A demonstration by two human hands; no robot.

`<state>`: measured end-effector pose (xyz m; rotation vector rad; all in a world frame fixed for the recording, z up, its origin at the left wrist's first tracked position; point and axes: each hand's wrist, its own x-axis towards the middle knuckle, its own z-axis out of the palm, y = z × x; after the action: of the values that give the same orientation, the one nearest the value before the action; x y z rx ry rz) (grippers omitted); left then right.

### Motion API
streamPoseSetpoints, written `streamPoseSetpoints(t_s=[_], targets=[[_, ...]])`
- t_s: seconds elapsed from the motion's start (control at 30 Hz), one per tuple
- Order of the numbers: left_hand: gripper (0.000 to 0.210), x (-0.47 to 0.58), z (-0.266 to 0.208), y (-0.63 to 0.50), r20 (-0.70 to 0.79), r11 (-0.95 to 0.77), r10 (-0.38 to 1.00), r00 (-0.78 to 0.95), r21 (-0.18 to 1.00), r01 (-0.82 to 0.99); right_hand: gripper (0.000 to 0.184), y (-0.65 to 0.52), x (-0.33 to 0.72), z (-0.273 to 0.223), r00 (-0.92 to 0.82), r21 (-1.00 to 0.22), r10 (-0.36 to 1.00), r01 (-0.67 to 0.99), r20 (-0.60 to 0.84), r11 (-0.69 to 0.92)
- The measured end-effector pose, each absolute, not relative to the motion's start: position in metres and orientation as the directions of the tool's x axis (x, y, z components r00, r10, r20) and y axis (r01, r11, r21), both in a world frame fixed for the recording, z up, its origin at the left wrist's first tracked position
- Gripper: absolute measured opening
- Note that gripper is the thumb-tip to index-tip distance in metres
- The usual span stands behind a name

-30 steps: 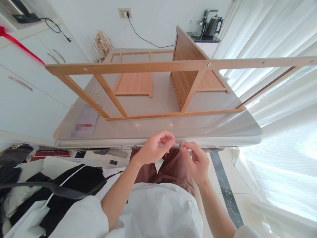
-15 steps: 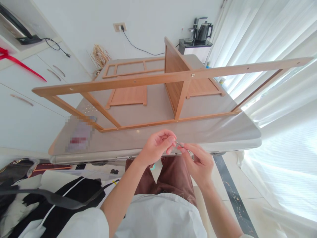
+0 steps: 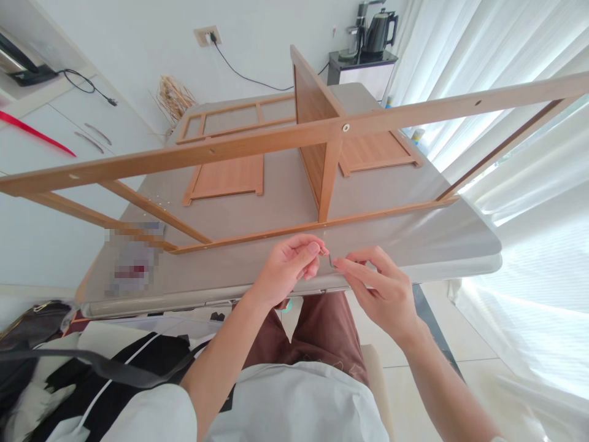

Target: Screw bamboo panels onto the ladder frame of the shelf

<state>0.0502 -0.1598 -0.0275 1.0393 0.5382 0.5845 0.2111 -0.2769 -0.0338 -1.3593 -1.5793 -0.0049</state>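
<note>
Just past the table's near edge, my left hand (image 3: 291,261) is closed, thumb and fingertips pinching a small brassy piece, perhaps a screw (image 3: 323,252). To its right, my right hand (image 3: 380,282) is closed on a thin grey bent hex key (image 3: 331,261), whose end points toward the small piece. Whether the two touch is hard to tell. Beyond both hands stands a long wooden frame (image 3: 257,142) on its edge, with an upright wooden panel (image 3: 309,116) joined at its middle. A metal fastener (image 3: 346,127) shows in the top rail at that joint.
On the grey table (image 3: 221,270) lie a left flat panel (image 3: 232,176), a right flat panel (image 3: 377,151) and a slatted frame (image 3: 239,116). A blurred packet (image 3: 133,261) and small scattered parts are at left. A kettle (image 3: 380,32) stands behind; curtains hang right.
The view has moved closer to the table and wooden frame. My right hand has shifted slightly right, with its fingers repositioned on the hex key, whose bent end shows more plainly.
</note>
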Motion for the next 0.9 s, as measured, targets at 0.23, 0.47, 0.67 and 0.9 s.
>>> streamPoseSetpoints(t_s=[0.23, 0.47, 0.67, 0.9], targets=[[0.026, 0.054, -0.033, -0.157, -0.15, 0.4, 0.685, 0.713, 0.895, -0.196, 0.038, -0.268, 0.218, -0.032, 0.063, -0.511, 0.758, 0.775, 0.649, 0.373], [0.027, 0.053, -0.029, -0.153, -0.135, 0.269, 0.721, 0.68, 0.958, -0.095, 0.037, -0.266, 0.221, -0.036, 0.02, -0.498, 0.798, 0.791, 0.603, 0.356], [0.027, 0.053, -0.029, -0.148, -0.095, 0.109, 0.725, 0.682, 0.994, 0.023, 0.033, -0.266, 0.224, -0.04, 0.001, -0.498, 0.829, 0.8, 0.559, 0.334], [0.032, 0.061, -0.032, -0.147, -0.109, 0.035, 0.787, 0.607, 0.99, 0.134, 0.026, -0.261, 0.226, -0.046, 0.018, -0.461, 0.85, 0.847, 0.526, 0.267]])
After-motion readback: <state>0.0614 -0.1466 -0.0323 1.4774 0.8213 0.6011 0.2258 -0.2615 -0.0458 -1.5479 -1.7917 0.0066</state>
